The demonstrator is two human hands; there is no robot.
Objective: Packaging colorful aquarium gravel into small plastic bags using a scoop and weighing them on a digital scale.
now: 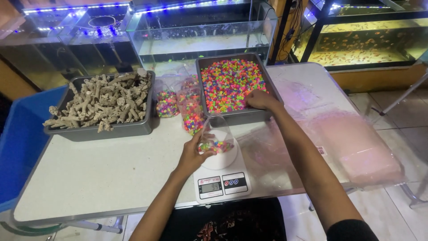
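My left hand (192, 151) holds open a clear plastic bag (217, 134) standing on a white kitchen scale (221, 178); a little coloured gravel lies in the bag's bottom. My right hand (262, 100) reaches into a grey metal tray (272, 87) filled with multicoloured gravel (229, 82), fingers curled down among the pebbles at the tray's near edge. Whether it grips any pebbles is hidden.
Two filled clear bags of coloured gravel (178, 105) lie between the trays. A grey tray of pale coral pieces (104, 105) sits at left. A stack of empty clear plastic bags (352, 147) covers the table's right side. Aquariums (200, 31) stand behind; a blue bin (20, 134) at left.
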